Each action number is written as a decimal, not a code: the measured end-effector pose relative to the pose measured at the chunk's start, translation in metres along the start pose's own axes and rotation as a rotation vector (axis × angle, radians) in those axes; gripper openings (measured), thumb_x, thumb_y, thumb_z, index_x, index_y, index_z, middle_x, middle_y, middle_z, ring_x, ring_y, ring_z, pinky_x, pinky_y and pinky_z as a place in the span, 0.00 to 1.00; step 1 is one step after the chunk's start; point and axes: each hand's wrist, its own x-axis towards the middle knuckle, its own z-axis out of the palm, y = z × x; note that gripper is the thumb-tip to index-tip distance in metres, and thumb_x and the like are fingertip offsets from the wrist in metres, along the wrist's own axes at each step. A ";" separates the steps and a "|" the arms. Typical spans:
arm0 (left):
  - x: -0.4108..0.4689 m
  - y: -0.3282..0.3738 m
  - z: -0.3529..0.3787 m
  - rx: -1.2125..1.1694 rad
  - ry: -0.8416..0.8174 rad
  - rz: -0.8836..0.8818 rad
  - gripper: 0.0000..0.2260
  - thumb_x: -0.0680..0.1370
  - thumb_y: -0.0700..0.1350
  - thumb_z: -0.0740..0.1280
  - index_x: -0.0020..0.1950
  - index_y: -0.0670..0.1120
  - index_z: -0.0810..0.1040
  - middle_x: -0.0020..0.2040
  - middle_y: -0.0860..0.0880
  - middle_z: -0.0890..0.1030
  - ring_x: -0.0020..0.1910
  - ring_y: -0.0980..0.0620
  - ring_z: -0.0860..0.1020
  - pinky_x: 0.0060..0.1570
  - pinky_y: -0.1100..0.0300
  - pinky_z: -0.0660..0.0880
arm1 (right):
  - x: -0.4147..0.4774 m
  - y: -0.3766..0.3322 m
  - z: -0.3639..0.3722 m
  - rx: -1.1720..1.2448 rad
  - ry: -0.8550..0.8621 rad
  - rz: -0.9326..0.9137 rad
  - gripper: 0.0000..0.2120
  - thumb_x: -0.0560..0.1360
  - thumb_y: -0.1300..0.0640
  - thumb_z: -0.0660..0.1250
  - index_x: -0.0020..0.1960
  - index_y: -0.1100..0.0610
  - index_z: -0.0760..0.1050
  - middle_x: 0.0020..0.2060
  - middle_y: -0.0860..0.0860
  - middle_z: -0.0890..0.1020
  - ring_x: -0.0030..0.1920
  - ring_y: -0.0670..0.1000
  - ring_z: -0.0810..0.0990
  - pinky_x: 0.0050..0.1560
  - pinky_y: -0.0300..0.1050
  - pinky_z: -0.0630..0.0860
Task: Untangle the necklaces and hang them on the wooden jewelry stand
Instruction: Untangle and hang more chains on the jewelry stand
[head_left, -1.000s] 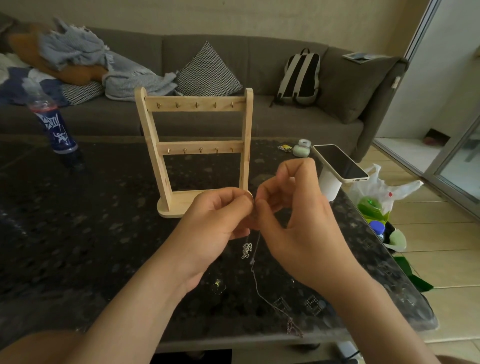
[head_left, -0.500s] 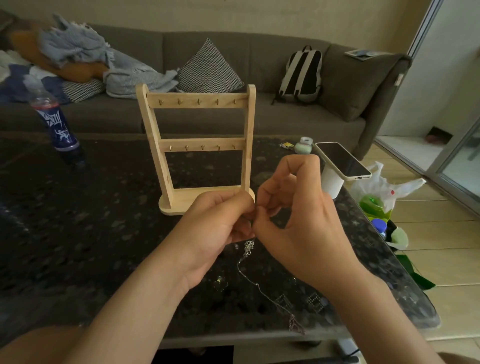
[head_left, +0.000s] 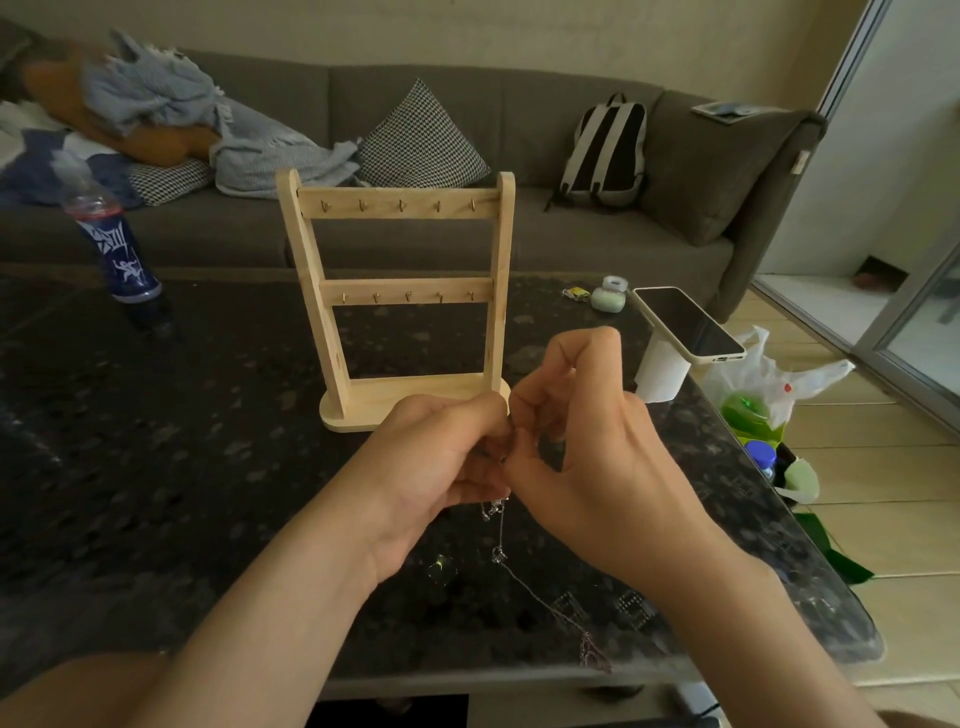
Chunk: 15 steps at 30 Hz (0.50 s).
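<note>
two hands (head_left: 441, 467) (head_left: 592, 467) pinch necklace (head_left: 500, 556), tail at table (head_left: 156, 467) edge

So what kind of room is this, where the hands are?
Most likely a living room in someone's home: a long grey sofa with a checked cushion and a backpack on it, and a dark speckled coffee table in front.
</note>
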 end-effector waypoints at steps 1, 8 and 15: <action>0.000 0.000 0.000 0.001 -0.007 0.005 0.11 0.81 0.42 0.65 0.49 0.36 0.85 0.43 0.41 0.83 0.44 0.46 0.82 0.59 0.45 0.82 | 0.000 0.000 0.000 0.036 -0.003 0.024 0.26 0.75 0.71 0.70 0.55 0.49 0.58 0.42 0.50 0.79 0.38 0.52 0.79 0.34 0.47 0.76; -0.006 0.005 -0.004 0.038 0.014 0.104 0.09 0.83 0.43 0.69 0.52 0.44 0.89 0.48 0.44 0.88 0.39 0.47 0.85 0.43 0.56 0.82 | 0.002 0.004 -0.008 0.398 0.059 0.260 0.22 0.80 0.69 0.68 0.54 0.49 0.59 0.44 0.54 0.81 0.40 0.54 0.82 0.41 0.42 0.76; -0.012 0.005 -0.006 0.134 0.033 0.281 0.06 0.81 0.42 0.73 0.55 0.47 0.89 0.47 0.48 0.89 0.38 0.45 0.88 0.40 0.54 0.85 | 0.003 0.005 -0.012 0.488 0.044 0.282 0.19 0.81 0.69 0.67 0.55 0.51 0.59 0.44 0.55 0.82 0.39 0.51 0.79 0.42 0.47 0.77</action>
